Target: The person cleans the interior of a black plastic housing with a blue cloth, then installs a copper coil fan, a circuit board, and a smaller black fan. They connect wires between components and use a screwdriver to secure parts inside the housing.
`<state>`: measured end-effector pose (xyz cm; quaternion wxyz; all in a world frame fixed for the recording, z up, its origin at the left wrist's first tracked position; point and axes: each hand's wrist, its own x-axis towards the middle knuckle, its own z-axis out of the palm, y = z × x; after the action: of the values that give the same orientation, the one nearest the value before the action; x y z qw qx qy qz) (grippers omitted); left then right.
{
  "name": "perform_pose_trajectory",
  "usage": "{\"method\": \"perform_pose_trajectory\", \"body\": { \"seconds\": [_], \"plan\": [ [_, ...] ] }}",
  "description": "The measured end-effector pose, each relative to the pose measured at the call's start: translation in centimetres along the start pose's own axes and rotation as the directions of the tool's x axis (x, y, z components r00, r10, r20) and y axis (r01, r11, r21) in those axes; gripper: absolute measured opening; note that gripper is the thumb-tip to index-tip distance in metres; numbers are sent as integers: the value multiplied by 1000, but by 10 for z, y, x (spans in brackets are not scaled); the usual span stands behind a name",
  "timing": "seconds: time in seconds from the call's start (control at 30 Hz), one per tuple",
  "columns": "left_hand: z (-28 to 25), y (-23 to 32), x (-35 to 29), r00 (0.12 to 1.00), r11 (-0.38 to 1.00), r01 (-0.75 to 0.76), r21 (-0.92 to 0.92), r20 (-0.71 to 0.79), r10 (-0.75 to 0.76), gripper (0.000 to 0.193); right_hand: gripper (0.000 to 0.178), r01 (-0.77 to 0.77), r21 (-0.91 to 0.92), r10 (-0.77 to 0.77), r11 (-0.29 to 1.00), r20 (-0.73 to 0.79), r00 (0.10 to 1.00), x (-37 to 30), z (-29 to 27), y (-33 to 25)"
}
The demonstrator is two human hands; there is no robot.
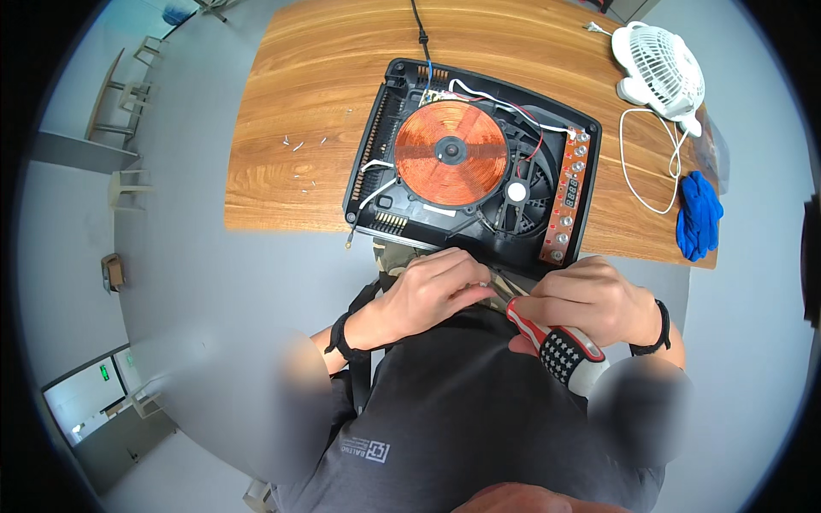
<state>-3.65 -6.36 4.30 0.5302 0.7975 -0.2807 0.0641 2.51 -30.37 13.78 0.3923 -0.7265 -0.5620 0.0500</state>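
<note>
In my right hand (pixel 590 299) is a screwdriver (pixel 560 346) with a red, white and black star-patterned handle, its shaft pointing up and left toward my left hand. The fingers of my left hand (pixel 440 286) are pinched together by the shaft's tip, around a small silvery piece too tiny to name. Both hands are just off the table's near edge, in front of my body. Just beyond them lies an opened induction cooker (pixel 363 201), showing its round copper coil (pixel 419 162), a black fan (pixel 534 209) and a red-brown control board (pixel 556 231).
Several small screw-like bits (pixel 298 146) lie on the wooden table (pixel 291 85) left of the cooker. A black cord (pixel 422 34) leaves its back edge. At right are a white fan (pixel 663 68) with its cable (pixel 629 171), a clear plastic bag (pixel 711 158) and blue gloves (pixel 699 218).
</note>
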Motion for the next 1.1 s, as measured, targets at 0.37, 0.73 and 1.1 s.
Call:
{"method": "perform_pose_trajectory", "body": {
  "seconds": [0.37,0.73,1.1],
  "plan": [
    [-6,2,11,999,995,4,99,51,-9,26,37,-87,4,87,996,-74,993,5,-4,-6],
    [-7,-8,21,997,991,-70,118,-33,75,27,38,-208,13,208,978,-150,967,14,-13,-7],
    [4,-9,12,999,985,-45,167,12,44,22,35,-323,21,323,946,-85,943,14,-10,-15]
  ]
}}
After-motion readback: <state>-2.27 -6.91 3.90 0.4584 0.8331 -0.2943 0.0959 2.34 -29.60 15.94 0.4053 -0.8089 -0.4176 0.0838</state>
